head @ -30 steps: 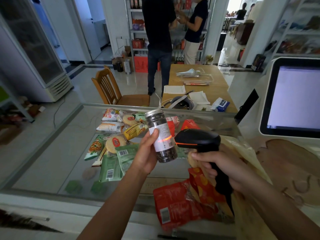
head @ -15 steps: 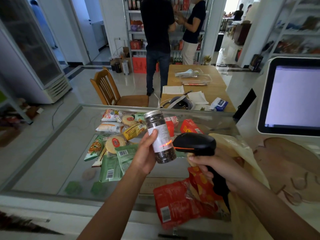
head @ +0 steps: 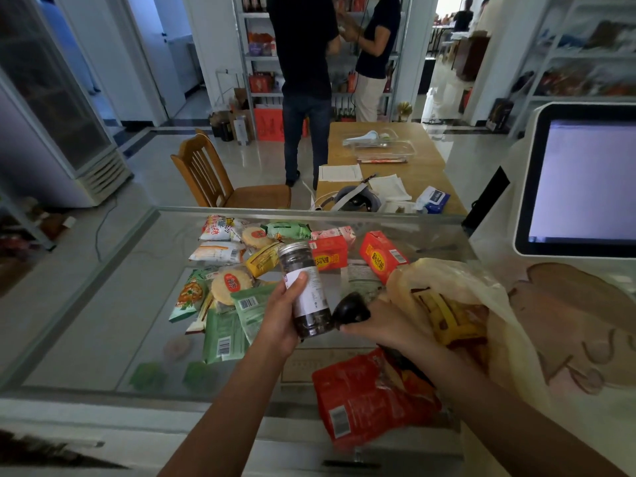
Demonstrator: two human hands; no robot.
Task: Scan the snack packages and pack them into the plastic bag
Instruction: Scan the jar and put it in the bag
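scanner [head: 352, 308] now lower, off the jar [head: 298, 261], no more red line; right hand [head: 383, 327] by the plastic bag [head: 447, 274]

Under right hand [head: 382, 327], scanner [head: 352, 308] handle hidden. On jar [head: 304, 287], label print too small. At right, screen [head: 585, 180] cut off. In plastic bag [head: 464, 275], contents blurred.

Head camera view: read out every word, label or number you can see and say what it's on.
Nothing can be quoted with confidence.
Clear jar with silver lid, held in the left hand: white label, print too small.
Red cardboard boxes: yellow ovals with characters, blurred.
Green plastic packets: barcodes, digits unreadable.
Red foil pouch: barcode, digits unreadable.
White-framed screen: no legible text.
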